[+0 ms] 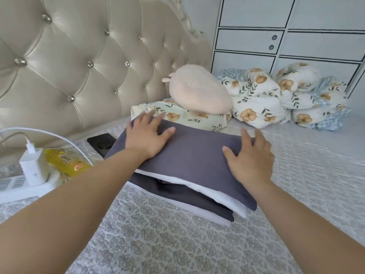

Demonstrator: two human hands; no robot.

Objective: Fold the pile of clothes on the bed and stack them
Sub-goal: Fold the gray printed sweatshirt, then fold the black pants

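We take the stack of folded clothes (189, 175) as our landmark; it sits on the patterned bedspread (158, 238) in the middle of the bed, grey and white layers alternating, a grey garment (197, 153) on top. Our left hand (147, 133) lies flat on the far left corner of that top garment, fingers spread wide and straight, gripping nothing; our right hand (249, 157) rests flat on the right edge of the stack, fingers straight and a little apart, likewise holding nothing; both palms press down on the grey cloth.

Just behind the stack lies a pale green floral pillow (187, 115), with a pink plush cushion (199, 91) resting on it; to the right of those, well behind the stack, a bundled floral quilt (276, 99) is heaped against a white cabinet (286, 36). To the left of the stack, touching its far corner, is a black flat object (100, 143); further left lie a yellow packet (65, 161) and a white power strip (25, 186) with a white charger (33, 167) plugged in, its cable arching over; behind all this rises the tufted headboard (79, 56).
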